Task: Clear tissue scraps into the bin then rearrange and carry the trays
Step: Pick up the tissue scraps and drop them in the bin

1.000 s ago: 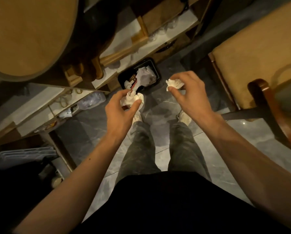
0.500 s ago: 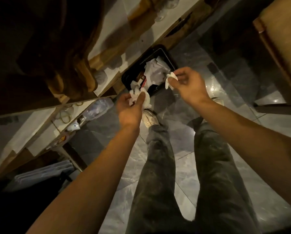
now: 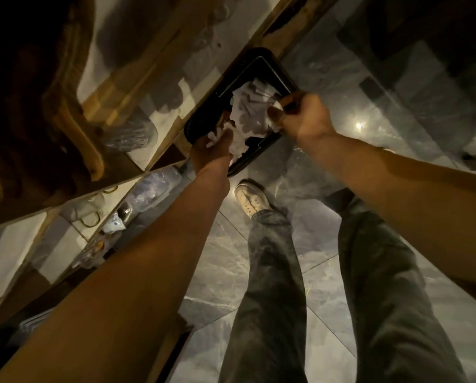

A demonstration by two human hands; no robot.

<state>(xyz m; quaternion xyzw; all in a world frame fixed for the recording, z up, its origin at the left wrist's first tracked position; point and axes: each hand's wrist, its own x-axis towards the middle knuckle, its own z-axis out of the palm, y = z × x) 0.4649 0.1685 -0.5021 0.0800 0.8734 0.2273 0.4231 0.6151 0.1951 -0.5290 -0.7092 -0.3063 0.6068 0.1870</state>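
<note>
A black rectangular bin (image 3: 278, 71) stands on the floor against the shelf unit, with crumpled white tissue (image 3: 252, 106) piled inside. My left hand (image 3: 212, 152) is over the bin's near left corner, its fingers closed on a wad of white tissue scraps (image 3: 217, 134). My right hand (image 3: 304, 117) is over the bin's right edge, pinching a small white tissue scrap (image 3: 276, 106) between thumb and fingers. Both hands are blurred by motion. No trays are in view.
A wooden shelf unit (image 3: 159, 100) with white boards runs along the left, holding plastic bags (image 3: 151, 189) and glassware low down. Grey marble floor tiles (image 3: 355, 111) spread to the right. My legs and a white shoe (image 3: 252, 199) stand just short of the bin.
Both hands have moved forward with their tissue scraps, from in front of the bin to above its opening. I have stepped closer and the view has tilted further down.
</note>
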